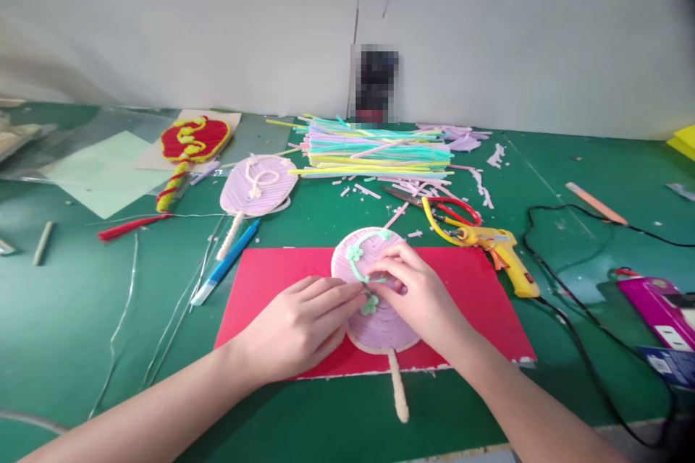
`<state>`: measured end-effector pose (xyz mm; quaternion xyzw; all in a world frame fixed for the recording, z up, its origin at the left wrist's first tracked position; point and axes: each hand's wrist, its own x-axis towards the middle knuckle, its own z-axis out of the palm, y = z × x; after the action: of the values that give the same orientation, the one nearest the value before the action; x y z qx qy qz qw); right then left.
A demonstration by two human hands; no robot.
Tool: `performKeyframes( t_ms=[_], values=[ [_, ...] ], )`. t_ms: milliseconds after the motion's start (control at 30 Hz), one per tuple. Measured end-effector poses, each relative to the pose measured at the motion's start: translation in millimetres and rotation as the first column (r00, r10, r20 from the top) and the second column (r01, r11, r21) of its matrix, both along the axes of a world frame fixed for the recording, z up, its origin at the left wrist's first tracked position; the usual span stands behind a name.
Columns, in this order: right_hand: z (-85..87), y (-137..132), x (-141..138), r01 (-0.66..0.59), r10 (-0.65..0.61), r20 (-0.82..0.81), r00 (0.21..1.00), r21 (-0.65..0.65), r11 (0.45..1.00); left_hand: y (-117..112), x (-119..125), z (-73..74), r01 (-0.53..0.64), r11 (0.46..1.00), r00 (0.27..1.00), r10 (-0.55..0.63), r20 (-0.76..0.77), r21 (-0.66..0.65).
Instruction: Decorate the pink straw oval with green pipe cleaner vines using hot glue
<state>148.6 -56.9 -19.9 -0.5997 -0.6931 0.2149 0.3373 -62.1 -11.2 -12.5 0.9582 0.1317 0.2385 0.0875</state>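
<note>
A lilac fan-shaped craft piece (374,325) with a cream handle lies on a red board (271,282) in front of me. A mint green pipe-cleaner ornament (358,268) curls across its face. My left hand (304,329) rests on the board with its fingertips pinched on the ornament's lower end. My right hand (415,289) lies over the fan's right half, fingers closed on the same green piece where the two hands meet.
A yellow glue gun (502,249) with a black cord lies right of the board, red-handled scissors (445,208) behind it. Farther back sit a pile of coloured pipe cleaners (374,148), a second lilac fan (259,184), a red and yellow fan (192,139) and a blue pen (228,260).
</note>
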Motion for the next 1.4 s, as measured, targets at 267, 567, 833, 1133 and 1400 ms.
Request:
performKeyframes(
  t_ms=[267, 567, 833, 1133, 1400],
  values=[
    [-5.8, 3, 5, -0.032, 0.033, -0.026, 0.999, 0.044, 0.999, 3, -3, -1.8, 0.037, 0.999, 0.996, -0.039, -0.083, -0.023],
    [0.3, 5, 9, -0.021, 0.02, -0.168, 0.986, -0.004, 1.0, 12, -5, 2.6, 0.105, 0.988, 0.981, -0.121, -0.148, -0.113],
    [28.5, -19, 52, 0.386, -0.385, -0.028, 0.922, 0.115, 0.916, 14, -5, 4.3, 0.104, 0.981, 0.981, -0.128, -0.145, -0.164],
    [-2.8, -55, 137, 0.768, -0.75, 0.342, 0.566, 0.114, 0.631, 14, -2, 3.9, 0.089, 0.983, 0.983, -0.112, -0.142, -0.159],
    [-22.3, -53, 140, 0.746, -0.72, 0.377, 0.582, 0.103, 0.658, 12, 4, 3.8, 0.08, 0.997, 0.99, -0.079, -0.113, 0.004]
  ],
)
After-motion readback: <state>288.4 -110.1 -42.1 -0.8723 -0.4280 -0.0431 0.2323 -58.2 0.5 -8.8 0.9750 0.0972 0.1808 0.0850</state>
